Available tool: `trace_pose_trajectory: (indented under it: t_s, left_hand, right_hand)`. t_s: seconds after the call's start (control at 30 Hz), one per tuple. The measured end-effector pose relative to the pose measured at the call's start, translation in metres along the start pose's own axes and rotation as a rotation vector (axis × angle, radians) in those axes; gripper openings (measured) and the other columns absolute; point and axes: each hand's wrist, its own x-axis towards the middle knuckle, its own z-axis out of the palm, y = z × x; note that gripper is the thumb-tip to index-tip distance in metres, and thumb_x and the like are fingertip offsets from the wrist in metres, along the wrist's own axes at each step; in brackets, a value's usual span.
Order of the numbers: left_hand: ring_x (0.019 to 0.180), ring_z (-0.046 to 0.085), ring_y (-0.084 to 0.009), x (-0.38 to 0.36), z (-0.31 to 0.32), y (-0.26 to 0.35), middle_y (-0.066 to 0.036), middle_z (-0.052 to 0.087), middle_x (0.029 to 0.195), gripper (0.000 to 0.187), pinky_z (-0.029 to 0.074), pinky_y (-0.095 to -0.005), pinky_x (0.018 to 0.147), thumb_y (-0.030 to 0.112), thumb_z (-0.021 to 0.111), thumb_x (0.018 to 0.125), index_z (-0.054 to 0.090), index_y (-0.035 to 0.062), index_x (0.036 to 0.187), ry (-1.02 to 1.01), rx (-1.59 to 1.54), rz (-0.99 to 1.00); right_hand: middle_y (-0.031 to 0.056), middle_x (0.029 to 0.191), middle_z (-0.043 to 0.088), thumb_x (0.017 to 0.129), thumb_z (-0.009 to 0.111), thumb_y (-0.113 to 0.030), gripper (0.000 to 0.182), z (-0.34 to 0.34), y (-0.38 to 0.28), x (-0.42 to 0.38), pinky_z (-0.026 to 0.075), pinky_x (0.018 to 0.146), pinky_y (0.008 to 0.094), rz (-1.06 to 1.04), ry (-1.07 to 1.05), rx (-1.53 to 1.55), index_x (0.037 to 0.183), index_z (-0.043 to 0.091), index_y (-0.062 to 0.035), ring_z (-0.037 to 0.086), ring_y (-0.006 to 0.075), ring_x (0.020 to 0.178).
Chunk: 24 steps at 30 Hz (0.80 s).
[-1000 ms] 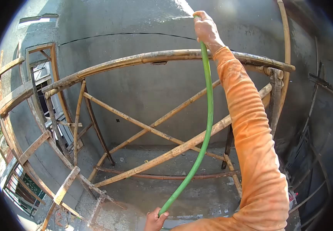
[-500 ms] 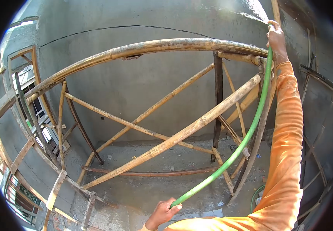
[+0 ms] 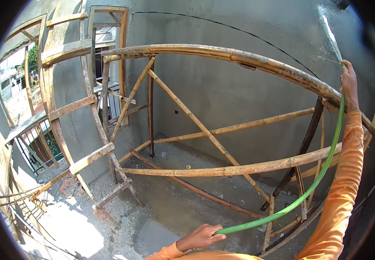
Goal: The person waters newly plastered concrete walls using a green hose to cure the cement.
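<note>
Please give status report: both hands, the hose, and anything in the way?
Right hand raised, gripping hose near its spraying end. Left hand low, holding hose too. Water jetting toward wall. Bamboo scaffold in front of wall.

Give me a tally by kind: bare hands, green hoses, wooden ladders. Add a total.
Bare hands: 2 (left hand, right hand)
Green hose: 1
Wooden ladder: 1
Total: 4
</note>
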Motion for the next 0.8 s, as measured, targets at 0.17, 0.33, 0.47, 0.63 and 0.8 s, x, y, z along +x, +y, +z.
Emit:
trace_pose_trajectory:
  t_s: [0.17,0.33,0.47,0.63,0.8]
  left_hand:
    - [0.058,0.050,-0.0292,-0.032,-0.012,-0.019,-0.014,0.051,0.064,0.041,0.039,-0.0432,0.056,0.043,0.062,0.102,0.057,0.0037,0.090,0.141,0.005,-0.030]
    - [0.057,0.050,-0.0266,-0.063,-0.024,-0.026,-0.013,0.051,0.063,0.040,0.039,-0.0417,0.055,0.042,0.064,0.101,0.059,0.0034,0.090,0.261,0.010,-0.047]
    - [0.057,0.053,-0.0260,-0.080,-0.034,-0.022,-0.013,0.053,0.064,0.038,0.042,-0.0387,0.056,0.040,0.065,0.100,0.063,0.0033,0.095,0.306,-0.045,-0.153]
    - [0.058,0.045,-0.0233,-0.083,-0.029,0.011,-0.016,0.047,0.067,0.029,0.042,-0.0404,0.056,0.028,0.070,0.095,0.061,0.0013,0.090,0.420,-0.141,-0.030]
    - [0.057,0.043,-0.0185,-0.074,-0.019,0.007,-0.013,0.045,0.062,0.029,0.042,-0.0384,0.054,0.027,0.070,0.094,0.059,0.0015,0.086,0.481,0.046,-0.007]
  right_hand:
    - [-0.0016,0.072,0.047,0.103,0.045,-0.023,0.031,0.106,-0.092,-0.022,0.042,0.042,0.0276,-0.067,-0.136,0.112,0.128,0.063,-0.0187,0.044,0.0082,0.051]
    - [0.0015,0.075,0.051,0.102,0.047,-0.025,0.031,0.180,-0.185,-0.051,0.048,0.048,0.0323,-0.098,-0.213,0.233,0.127,0.063,-0.0163,0.050,0.0124,0.057]
    - [0.0078,0.084,0.061,0.099,0.048,-0.026,0.033,0.214,-0.236,-0.071,0.053,0.055,0.0364,-0.141,-0.258,0.273,0.126,0.063,-0.0139,0.059,0.0191,0.061]
    - [0.0134,0.089,0.068,0.099,0.047,-0.024,0.032,0.232,-0.272,-0.086,0.057,0.061,0.0389,-0.137,-0.339,0.288,0.125,0.063,-0.0145,0.067,0.0247,0.063]
    - [0.0098,0.084,0.065,0.100,0.049,-0.023,0.030,0.223,-0.253,-0.077,0.055,0.055,0.0368,-0.133,-0.300,0.314,0.124,0.062,-0.0117,0.061,0.0201,0.057]
